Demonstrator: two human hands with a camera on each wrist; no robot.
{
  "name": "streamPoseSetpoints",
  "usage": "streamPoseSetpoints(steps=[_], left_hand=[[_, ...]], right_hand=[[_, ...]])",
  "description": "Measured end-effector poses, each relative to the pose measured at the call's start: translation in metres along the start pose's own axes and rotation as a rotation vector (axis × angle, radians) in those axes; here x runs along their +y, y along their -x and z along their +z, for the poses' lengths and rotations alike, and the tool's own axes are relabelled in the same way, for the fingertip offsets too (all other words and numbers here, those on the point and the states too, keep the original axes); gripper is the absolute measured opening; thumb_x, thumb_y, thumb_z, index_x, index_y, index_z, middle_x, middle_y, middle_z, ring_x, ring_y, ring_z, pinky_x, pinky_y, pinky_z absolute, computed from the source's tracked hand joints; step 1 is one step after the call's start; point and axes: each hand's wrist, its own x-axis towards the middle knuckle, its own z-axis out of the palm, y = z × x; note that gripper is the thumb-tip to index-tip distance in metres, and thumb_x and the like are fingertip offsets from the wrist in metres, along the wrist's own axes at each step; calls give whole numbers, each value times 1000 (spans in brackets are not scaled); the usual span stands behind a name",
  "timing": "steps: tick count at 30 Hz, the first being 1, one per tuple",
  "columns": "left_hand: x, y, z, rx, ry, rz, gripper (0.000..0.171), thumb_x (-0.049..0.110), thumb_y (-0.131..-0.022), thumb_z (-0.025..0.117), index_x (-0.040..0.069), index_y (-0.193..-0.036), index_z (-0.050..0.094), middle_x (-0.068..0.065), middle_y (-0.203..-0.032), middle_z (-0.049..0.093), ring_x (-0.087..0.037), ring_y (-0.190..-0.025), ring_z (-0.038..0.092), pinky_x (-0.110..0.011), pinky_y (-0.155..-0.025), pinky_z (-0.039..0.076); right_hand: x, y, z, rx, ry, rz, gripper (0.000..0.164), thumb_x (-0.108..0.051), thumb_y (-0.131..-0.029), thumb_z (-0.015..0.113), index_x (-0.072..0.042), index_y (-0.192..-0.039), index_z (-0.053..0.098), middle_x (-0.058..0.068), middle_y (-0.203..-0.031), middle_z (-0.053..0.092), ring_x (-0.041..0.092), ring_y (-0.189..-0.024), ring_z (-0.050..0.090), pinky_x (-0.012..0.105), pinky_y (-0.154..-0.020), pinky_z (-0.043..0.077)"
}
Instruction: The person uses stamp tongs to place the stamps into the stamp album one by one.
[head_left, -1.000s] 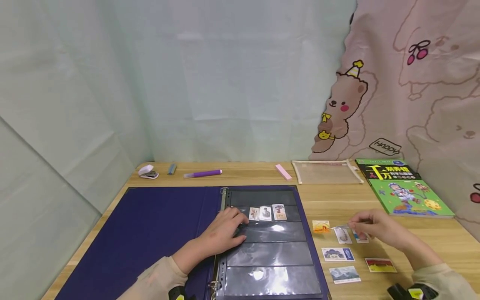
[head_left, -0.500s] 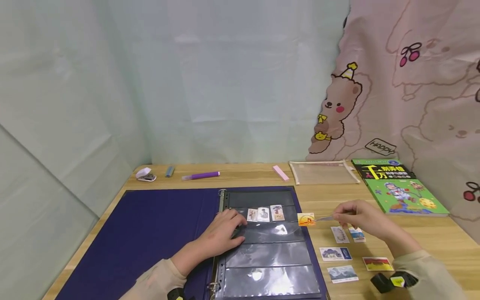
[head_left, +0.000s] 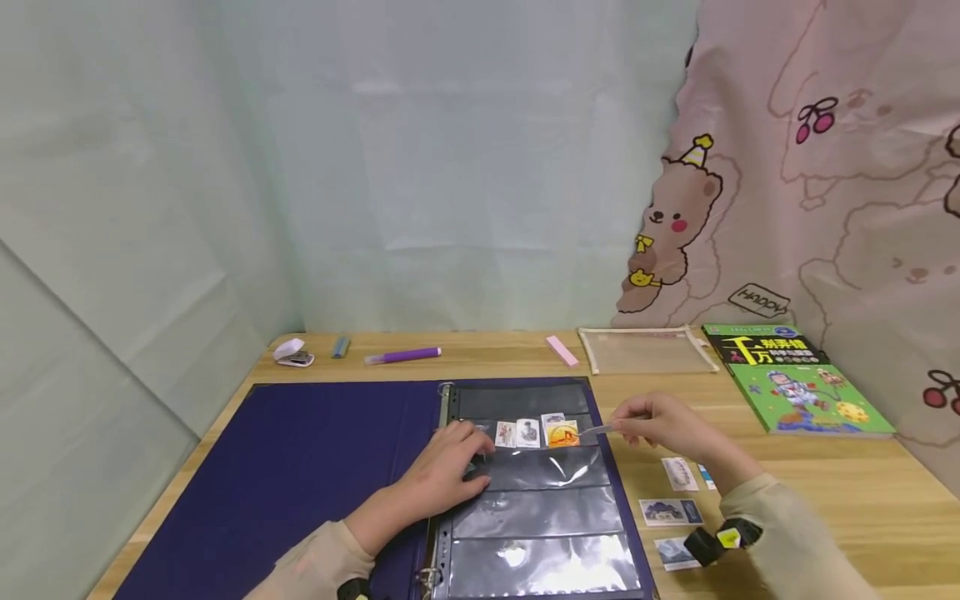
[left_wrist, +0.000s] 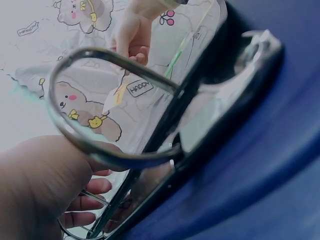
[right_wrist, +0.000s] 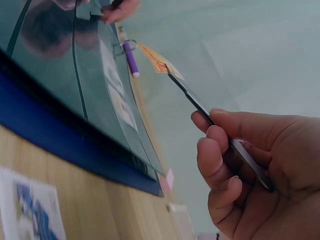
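My right hand (head_left: 660,429) pinches a pair of tweezers (right_wrist: 196,102), whose tips grip an orange-yellow stamp (head_left: 562,436). That stamp hangs over the right part of the album page's second pocket row; in the right wrist view it is up off the page. It overlaps a stamp (head_left: 552,417) in that row, left of which sit two more, a beige one (head_left: 506,434) and a white one with a figure (head_left: 528,433). My left hand (head_left: 450,458) rests with relaxed, bent fingers on the left side of the black page (head_left: 540,508), beside the metal rings (left_wrist: 57,100).
Right of the blue album (head_left: 322,467) lie several loose stamps (head_left: 670,512), some partly behind my right arm. Along the back stand a stapler (head_left: 294,353), a purple marker (head_left: 408,355), a pink bar (head_left: 562,351), a mesh pouch (head_left: 648,352) and a green book (head_left: 810,400).
My right hand has lifted the orange stamp off the table with the tweezers and carried it left over the page's second row. The left hand stays where it was.
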Motion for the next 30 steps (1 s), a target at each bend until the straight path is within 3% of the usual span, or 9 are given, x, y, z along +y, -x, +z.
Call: streamPoseSetpoints(steps=[13, 20, 30], left_hand=[[1, -1, 0, 35, 27, 8, 27, 27, -75, 68, 20, -98, 58, 9, -90, 51, -7, -87, 43, -29, -81, 37], [1, 0, 2, 54, 40, 12, 25, 25, -75, 68, 19, -98, 58, 9, -89, 51, -6, -86, 42, -28, -80, 37], [1, 1, 2, 75, 25, 27, 23, 25, -75, 68, 20, -95, 58, 10, -87, 49, -5, -85, 42, -28, -80, 37]], right_hand=[[-10, -34, 22, -25, -31, -42, 24, -19, -86, 58, 3, -89, 65, 2, -64, 56, 8, -56, 51, 18, -46, 35], [-11, -46, 32, -39, -61, -106, 19, -11, -85, 59, 7, -86, 65, 8, -68, 57, 6, -57, 52, 25, -52, 45], [-16, -50, 44, -51, -34, -59, 12, -10, -83, 59, 1, -82, 66, 5, -59, 55, 8, -51, 48, 18, -41, 33]])
